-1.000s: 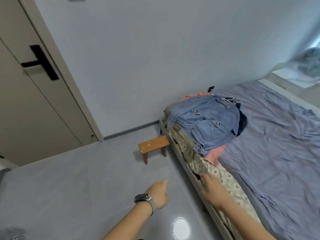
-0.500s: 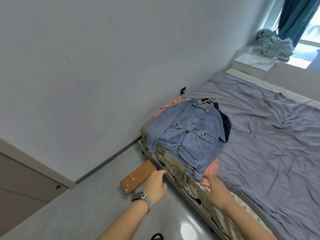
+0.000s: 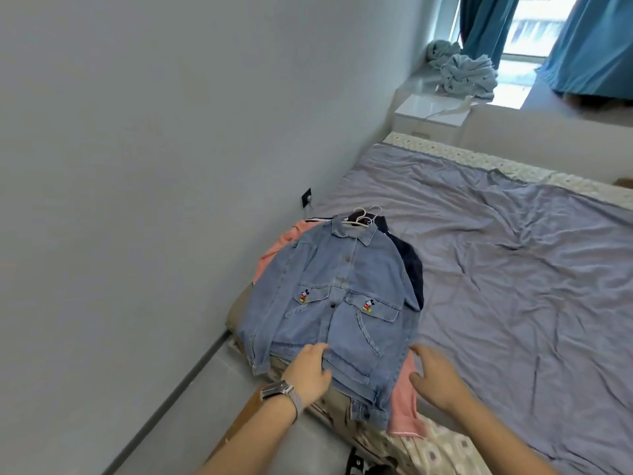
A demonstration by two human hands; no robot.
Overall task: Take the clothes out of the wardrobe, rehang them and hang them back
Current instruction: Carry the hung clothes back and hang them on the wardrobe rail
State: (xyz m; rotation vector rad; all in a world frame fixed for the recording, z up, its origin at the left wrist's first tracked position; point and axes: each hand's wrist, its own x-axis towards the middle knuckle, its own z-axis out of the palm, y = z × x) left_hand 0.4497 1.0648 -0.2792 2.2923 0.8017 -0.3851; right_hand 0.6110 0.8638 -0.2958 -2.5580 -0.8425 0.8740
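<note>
A blue denim jacket [image 3: 337, 303] with two cartoon pocket patches lies on top of a pile of clothes at the bed's near left corner. White hangers [image 3: 364, 217] poke out at its collar. Under it show a pink garment [image 3: 406, 402], a dark navy one [image 3: 411, 269] and a khaki one [image 3: 337, 402]. My left hand [image 3: 308, 370], with a wristwatch, rests its fingers on the jacket's lower hem. My right hand [image 3: 433, 375] hovers with fingers spread over the pink garment, just right of the jacket, holding nothing.
The bed [image 3: 513, 269] has a wrinkled lilac sheet. The grey wall [image 3: 154, 166] runs along the left, with a dark socket [image 3: 306, 197] near the pile. A white bedside cabinet [image 3: 431, 114], crumpled light-blue cloth [image 3: 462, 72] and teal curtains [image 3: 589, 42] stand at the far end.
My view has swung from the door and floor up to the bed. Both hands have moved forward to the clothes pile; the left one now touches the jacket's hem.
</note>
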